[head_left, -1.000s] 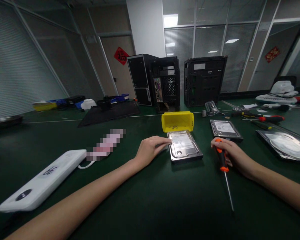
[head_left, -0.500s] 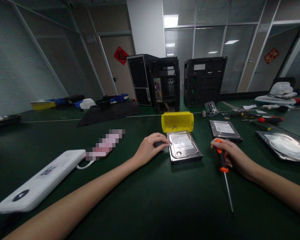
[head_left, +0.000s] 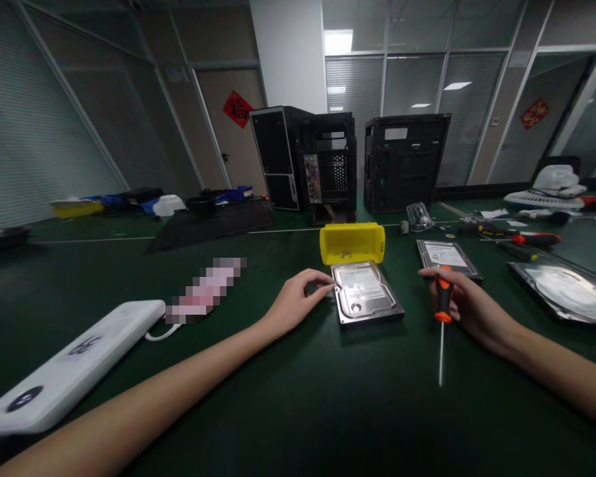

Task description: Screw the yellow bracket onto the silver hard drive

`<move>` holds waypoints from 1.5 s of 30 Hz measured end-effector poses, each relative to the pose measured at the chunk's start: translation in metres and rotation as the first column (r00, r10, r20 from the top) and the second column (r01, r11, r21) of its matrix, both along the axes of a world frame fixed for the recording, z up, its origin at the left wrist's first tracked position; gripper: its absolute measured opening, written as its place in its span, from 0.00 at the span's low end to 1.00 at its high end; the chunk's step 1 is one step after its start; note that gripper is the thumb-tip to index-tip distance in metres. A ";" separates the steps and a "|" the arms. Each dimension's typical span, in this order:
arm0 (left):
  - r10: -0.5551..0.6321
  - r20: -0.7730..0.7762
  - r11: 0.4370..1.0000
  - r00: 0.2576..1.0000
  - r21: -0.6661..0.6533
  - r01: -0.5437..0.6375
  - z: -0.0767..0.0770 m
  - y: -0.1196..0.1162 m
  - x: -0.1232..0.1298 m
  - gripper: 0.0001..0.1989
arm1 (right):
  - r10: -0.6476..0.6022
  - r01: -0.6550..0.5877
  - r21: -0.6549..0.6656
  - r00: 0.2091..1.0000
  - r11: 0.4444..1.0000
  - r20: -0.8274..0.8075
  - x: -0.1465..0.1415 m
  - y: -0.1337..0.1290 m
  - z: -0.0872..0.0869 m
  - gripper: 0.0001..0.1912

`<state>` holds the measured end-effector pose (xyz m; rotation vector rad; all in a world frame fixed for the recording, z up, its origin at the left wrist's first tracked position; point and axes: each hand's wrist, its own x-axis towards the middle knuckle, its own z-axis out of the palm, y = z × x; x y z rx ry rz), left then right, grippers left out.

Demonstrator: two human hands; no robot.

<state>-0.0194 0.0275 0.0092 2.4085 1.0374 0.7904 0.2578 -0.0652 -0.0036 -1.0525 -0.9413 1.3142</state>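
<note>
My left hand (head_left: 298, 301) is closed in a pinch, its thumb and fingertips at the left edge of a silver hard drive (head_left: 362, 291). Whether anything small sits between those fingertips is too fine to tell. The drive lies flat with its label up, just in front of a yellow bin (head_left: 352, 232). My right hand (head_left: 469, 301) is wrapped round the orange and black handle of a screwdriver (head_left: 444, 301), its shaft pointing down toward me above the table. Behind this hand lies a second hard drive (head_left: 446, 255), partly covered by the fingers and handle.
Computer cases (head_left: 404, 165) stand at the back. On the right are a large shiny drive (head_left: 566, 288), red-handled tools (head_left: 541, 238) and a clear plastic piece (head_left: 420, 217). A white power bank (head_left: 74, 364), cabled to a blurred-out item (head_left: 206, 291), lies left. A black mat (head_left: 213, 228) is farther back.
The screwdriver has swung in my right hand: its tip moved up and slightly left, and its shaft now looks shorter. My left hand stays at the drive's edge. The view shifted slightly.
</note>
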 end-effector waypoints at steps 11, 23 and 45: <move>0.214 -0.218 0.977 0.952 0.043 -0.209 -0.022 0.012 0.014 0.21 | -0.083 0.140 0.263 0.973 0.955 -0.215 -0.042 0.089 0.061 0.14; 0.193 -0.214 0.980 0.958 0.005 -0.197 -0.023 0.014 0.012 0.22 | -0.219 0.264 0.577 0.964 0.773 -0.148 -0.133 0.132 0.046 0.17; 0.168 -0.227 0.981 0.959 -0.056 -0.185 -0.019 0.011 0.010 0.21 | 0.367 -0.565 0.520 0.820 0.640 0.439 -0.095 0.103 0.101 0.17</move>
